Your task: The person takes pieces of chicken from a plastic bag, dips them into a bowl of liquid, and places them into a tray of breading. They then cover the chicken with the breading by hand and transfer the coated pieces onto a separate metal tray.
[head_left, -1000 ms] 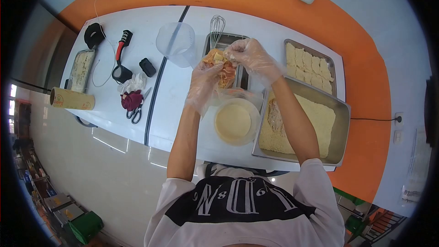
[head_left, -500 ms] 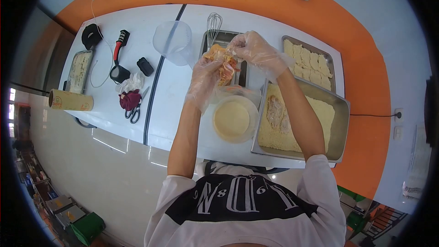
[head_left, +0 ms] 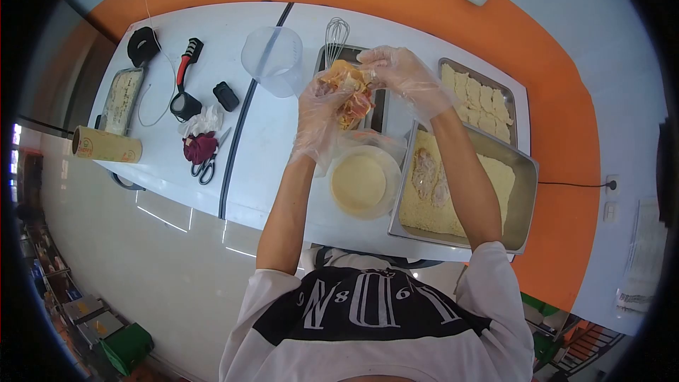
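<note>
A piece of raw, yellowish-pink meat (head_left: 356, 105) is held up over a metal tray (head_left: 378, 110). My left hand (head_left: 320, 110), in a clear plastic glove, grips its left side. My right hand (head_left: 403, 74), gloved likewise, is closed at the meat's upper right edge. Just below is a bowl of pale batter (head_left: 358, 180). To the right, a deep metal pan (head_left: 522, 205) holds yellowish crumbs with coated pieces on them, partly behind my right forearm. A whisk (head_left: 336, 37) rests at the tray's upper left.
Behind the deep pan stands a tray of pale coated pieces (head_left: 488, 102). Left of my hands are a clear jug (head_left: 272, 62), a black case (head_left: 225, 97), scissors (head_left: 205, 170), a maroon cloth (head_left: 200, 148), a knife sharpener (head_left: 187, 64) and a film roll (head_left: 106, 146).
The meat has turned a little and more of its pink side shows between my hands. My right hand has shifted slightly right, and the view has moved slightly.
</note>
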Tool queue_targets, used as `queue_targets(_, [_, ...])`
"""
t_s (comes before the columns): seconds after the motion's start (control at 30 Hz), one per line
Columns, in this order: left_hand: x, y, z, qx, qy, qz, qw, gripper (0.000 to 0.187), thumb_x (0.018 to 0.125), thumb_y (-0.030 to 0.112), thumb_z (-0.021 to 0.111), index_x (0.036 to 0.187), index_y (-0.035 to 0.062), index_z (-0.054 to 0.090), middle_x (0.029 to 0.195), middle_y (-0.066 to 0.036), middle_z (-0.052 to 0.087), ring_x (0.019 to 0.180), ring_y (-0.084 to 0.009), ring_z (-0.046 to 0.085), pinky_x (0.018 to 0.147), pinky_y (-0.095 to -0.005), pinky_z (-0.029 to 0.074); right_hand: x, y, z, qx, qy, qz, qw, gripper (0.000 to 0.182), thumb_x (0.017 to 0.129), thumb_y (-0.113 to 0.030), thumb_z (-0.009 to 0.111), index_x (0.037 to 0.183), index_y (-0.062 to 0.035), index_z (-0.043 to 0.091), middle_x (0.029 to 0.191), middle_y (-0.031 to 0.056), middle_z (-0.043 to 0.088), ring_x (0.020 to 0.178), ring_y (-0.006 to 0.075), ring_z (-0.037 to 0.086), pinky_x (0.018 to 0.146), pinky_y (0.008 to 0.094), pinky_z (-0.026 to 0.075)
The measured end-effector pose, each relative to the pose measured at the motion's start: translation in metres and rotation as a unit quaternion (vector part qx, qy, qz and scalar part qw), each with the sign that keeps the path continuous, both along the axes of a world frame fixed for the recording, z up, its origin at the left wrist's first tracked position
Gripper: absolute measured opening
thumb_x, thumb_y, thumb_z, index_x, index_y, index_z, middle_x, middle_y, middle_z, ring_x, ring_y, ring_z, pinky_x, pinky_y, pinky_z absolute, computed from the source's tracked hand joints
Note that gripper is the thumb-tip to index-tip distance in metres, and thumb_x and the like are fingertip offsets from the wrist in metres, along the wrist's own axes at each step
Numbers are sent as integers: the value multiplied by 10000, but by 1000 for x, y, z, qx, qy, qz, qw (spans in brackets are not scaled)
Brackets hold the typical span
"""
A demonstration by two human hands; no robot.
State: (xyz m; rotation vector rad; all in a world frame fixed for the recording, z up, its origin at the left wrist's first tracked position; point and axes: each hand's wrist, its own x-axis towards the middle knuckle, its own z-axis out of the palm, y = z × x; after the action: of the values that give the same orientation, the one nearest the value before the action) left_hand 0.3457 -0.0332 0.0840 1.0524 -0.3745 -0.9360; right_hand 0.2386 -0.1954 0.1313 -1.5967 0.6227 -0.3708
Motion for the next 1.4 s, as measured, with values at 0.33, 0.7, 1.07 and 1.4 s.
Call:
queue_targets(0.33, [0,11,9,-3,-6,10,1000,555,918,51,840,1394,-57,578,1218,-148,729,1057,-209,739,901,-328,626,-5,-7,-9,18,83,66,994,226,939,-74,799,1095,87,772,965,108,767,852,154,723,752,292,600])
queue_targets(0.7, [-21,22,-13,-18,44,-91,995,813,872,-70,795,1583,-50,402,1401,-181,664,1232,-239,691,1034,-347,595,-8,10,25,-171,101,115,973,248,930,-162,802,1013,70,775,814,109,737,726,148,679,693,318,558])
queue_targets(1.07, [-26,123,-60,76,38,40,996,649,991,90,710,1550,-79,428,1390,-236,636,1229,-270,683,1100,-363,543,-60,63,54,-284,177,171,927,206,991,-86,639,1096,66,729,956,188,748,834,237,747,779,389,580])
queue_targets(1.4, [-53,176,-110,111,94,86,986,477,1042,146,676,1466,-26,539,1320,-211,659,1168,-270,692,1042,-395,550,-61,116,-147,-429,380,342,745,227,929,-104,679,1090,50,723,1075,217,758,1031,348,768,843,442,617])
